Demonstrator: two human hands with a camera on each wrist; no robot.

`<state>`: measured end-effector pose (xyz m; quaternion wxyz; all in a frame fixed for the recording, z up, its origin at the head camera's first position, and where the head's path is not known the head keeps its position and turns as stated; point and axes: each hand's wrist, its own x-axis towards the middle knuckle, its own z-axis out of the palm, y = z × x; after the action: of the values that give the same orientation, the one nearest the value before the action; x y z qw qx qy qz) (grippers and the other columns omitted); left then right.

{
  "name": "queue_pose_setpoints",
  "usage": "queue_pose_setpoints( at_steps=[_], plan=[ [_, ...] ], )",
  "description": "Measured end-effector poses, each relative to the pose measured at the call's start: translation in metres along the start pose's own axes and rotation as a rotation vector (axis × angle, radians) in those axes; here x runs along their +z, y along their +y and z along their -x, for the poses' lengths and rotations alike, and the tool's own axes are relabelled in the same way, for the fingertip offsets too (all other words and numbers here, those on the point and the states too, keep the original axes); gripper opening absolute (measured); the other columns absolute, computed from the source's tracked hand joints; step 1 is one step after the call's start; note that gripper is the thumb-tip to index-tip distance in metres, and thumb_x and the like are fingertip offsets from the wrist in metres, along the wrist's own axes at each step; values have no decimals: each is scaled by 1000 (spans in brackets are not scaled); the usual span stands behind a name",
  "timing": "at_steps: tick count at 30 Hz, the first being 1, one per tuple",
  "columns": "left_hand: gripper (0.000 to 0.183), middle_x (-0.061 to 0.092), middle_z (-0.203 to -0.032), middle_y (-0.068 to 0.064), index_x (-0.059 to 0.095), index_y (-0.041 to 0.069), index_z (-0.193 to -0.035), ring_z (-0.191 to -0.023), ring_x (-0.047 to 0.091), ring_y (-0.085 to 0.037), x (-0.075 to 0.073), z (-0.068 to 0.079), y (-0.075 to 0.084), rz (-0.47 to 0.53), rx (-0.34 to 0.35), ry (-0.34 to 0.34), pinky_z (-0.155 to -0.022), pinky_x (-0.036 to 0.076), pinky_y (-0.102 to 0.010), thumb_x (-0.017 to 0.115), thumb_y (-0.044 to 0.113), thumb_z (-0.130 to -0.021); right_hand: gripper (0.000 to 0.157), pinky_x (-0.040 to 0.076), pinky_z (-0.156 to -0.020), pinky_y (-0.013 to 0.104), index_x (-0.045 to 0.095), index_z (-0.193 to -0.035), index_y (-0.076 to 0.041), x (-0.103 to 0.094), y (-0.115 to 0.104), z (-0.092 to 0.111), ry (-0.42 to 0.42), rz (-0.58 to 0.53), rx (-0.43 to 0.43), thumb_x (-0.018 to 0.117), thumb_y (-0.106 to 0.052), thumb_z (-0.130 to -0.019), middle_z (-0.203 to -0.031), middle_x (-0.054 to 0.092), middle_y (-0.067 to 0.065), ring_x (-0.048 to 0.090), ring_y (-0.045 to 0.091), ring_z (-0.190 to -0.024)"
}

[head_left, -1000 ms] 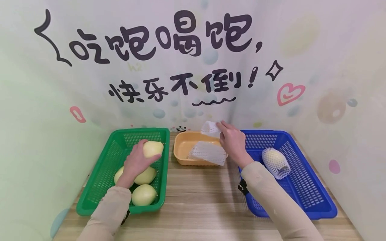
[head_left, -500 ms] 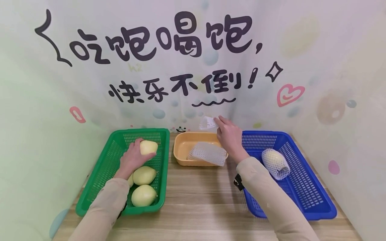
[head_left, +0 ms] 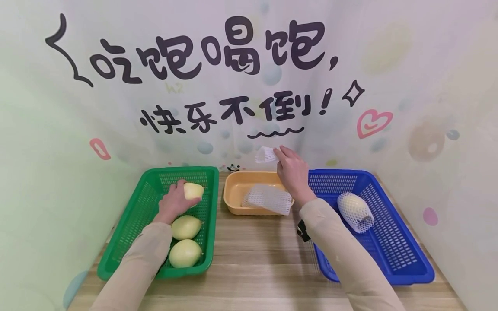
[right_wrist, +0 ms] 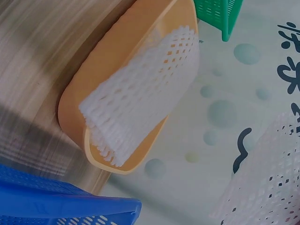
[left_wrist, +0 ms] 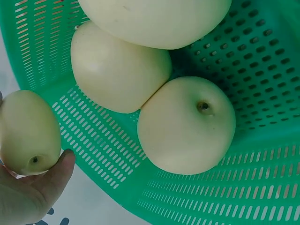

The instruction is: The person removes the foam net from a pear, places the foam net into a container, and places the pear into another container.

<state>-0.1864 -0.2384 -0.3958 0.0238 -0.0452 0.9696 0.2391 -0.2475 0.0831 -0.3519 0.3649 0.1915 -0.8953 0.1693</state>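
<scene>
Sleeves: long, plain beige fabric on both forearms, ending at the wrists.
Left hand (head_left: 173, 204): bare, without rings; fingernails short.
Right hand (head_left: 292, 175): bare, without rings.
Right wrist fitting: small black device (head_left: 302, 231) strapped just behind the hand, at the sleeve's end.
Left wrist fitting: dark strap edge beneath the forearm, mostly hidden.

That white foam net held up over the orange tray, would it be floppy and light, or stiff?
Probably very light: the right hand lifts the foam net with only a fingertip pinch. Likely soft and springy, since its open mesh keeps a loose sleeve shape. It looks stretchy too, as a similar net hugs the wrapped fruit in the blue basket.
</scene>
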Motion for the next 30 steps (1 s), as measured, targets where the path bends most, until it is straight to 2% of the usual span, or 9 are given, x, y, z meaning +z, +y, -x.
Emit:
queue_pose_setpoints(
  at_steps=[9, 15, 24, 30],
  plan=[
    [81, 36, -123, -31, 24, 0, -137, -96, 47, -52, 4, -14, 1, -50, -10, -38, -76, 38, -61, 62, 43, -82, 34, 50, -74, 42, 66, -112, -6, 8, 1, -1, -31, 14, 25, 58, 3, -80, -116, 60, 12, 56, 27, -105],
    [82, 33, -126, -34, 23, -3, -138, -99, 45, -53, 9, -19, -2, -85, -17, -91, -79, 37, -62, 63, 42, -82, 34, 50, -75, 40, 66, -113, -7, 20, 2, 3, -47, 26, 39, 59, 2, -81, -117, 60, 11, 55, 26, -107],
    [81, 33, -127, -36, 24, -6, -137, -103, 43, -53, 23, -19, -4, -175, 11, -156, -80, 38, -59, 67, 34, -81, 32, 50, -75, 43, 67, -112, -9, 43, 2, 18, -63, 83, 47, 58, 0, -83, -117, 60, 10, 54, 25, -110],
    [82, 34, -128, -36, 24, -6, -138, -109, 40, -53, 30, -16, -2, -209, 9, -175, -86, 33, -62, 68, 32, -80, 30, 52, -64, 42, 68, -108, -10, 60, 3, 32, -81, 158, 17, 60, 0, -81, -114, 62, 8, 56, 23, -107]
  ],
)
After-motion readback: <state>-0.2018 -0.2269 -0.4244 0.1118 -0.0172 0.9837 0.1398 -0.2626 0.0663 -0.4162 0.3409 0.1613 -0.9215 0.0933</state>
